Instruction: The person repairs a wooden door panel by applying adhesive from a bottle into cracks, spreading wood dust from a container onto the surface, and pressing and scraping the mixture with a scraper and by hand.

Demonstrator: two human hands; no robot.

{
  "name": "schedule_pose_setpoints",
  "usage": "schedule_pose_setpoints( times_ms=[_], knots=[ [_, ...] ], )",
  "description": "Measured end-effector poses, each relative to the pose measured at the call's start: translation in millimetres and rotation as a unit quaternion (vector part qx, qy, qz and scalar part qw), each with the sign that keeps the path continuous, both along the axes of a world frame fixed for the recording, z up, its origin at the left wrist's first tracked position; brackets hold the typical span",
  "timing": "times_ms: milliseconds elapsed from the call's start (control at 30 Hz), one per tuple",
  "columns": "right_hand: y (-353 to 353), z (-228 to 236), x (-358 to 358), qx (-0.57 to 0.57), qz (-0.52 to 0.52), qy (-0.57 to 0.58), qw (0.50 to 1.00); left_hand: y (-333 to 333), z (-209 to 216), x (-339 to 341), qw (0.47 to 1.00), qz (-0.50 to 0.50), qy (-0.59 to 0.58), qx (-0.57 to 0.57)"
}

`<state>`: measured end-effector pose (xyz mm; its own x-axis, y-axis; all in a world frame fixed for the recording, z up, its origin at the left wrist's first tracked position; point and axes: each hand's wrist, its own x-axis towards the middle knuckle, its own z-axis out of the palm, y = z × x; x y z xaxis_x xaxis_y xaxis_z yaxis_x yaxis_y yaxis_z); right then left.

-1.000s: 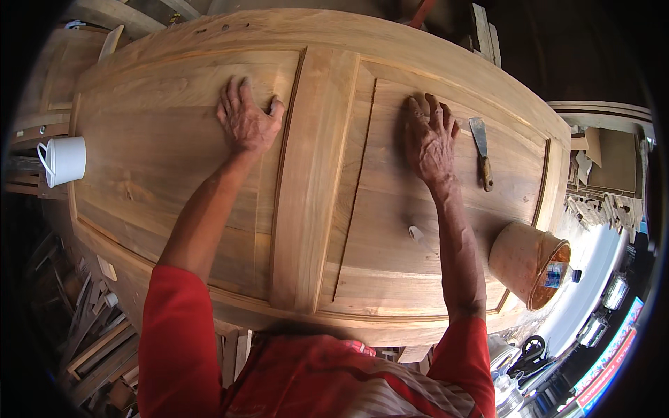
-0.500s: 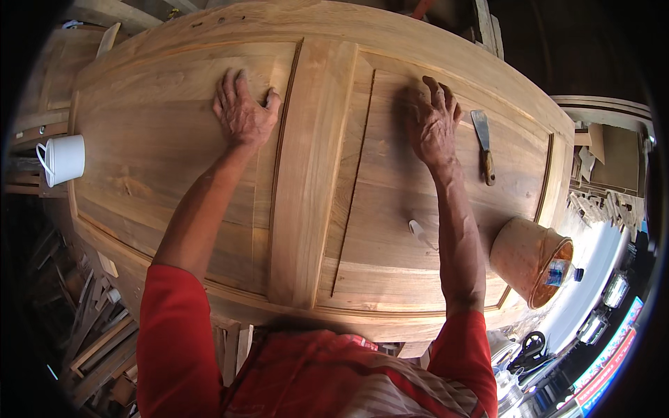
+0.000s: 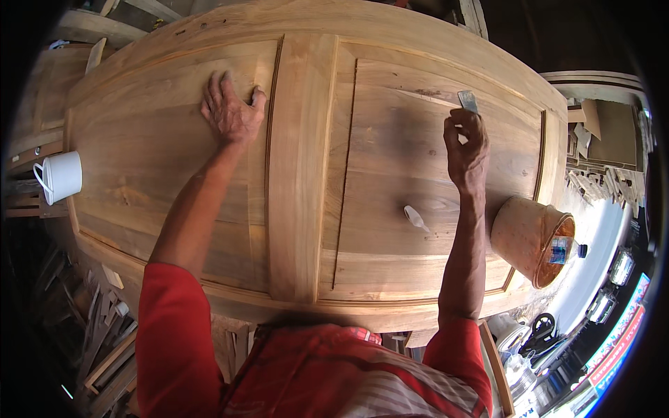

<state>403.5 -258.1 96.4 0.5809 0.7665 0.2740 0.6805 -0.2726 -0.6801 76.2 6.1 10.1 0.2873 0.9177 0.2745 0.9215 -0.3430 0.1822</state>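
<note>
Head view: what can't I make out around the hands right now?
All in the head view:
Handle of the scraper: hidden in the right hand.
Palm of the left hand: hidden by its back.
Base of the bottle: hidden by the stained bucket.
Far edge of the wooden panel: partly cut off above.

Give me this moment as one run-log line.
left hand: spread over left wooden panel | right hand: gripping scraper | far right: bucket with bottle inside | far left: white pail
</note>
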Motion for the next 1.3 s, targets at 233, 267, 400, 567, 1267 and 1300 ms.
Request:
schedule_pose_setpoints(
  times_ms=[233, 267, 400, 567, 1267, 1300],
  knots=[
    [-125, -12, -41, -0.036, -0.218, 0.025, 0.975, 7, -5, 2, 1.000, -0.013, 0.002, -0.009],
    [-141, -18, -44, -0.047, -0.241, 0.024, 0.969, 7, -4, 3, 1.000, -0.006, 0.002, -0.018],
    [-185, -43, -52, -0.083, -0.275, 0.011, 0.958, 5, -4, 0, 1.000, 0.003, 0.016, -0.017],
    [-179, -57, -62, -0.058, -0.282, -0.056, 0.956, 4, -9, -4, 1.000, 0.003, 0.017, -0.007],
    [-181, -58, -61, -0.073, -0.283, -0.033, 0.956, 17, -20, -8, 0.998, 0.020, 0.047, -0.026],
    [-184, -63, -60, -0.072, -0.278, -0.050, 0.957, 15, -21, -7, 0.998, 0.022, 0.048, -0.032]
  ],
)
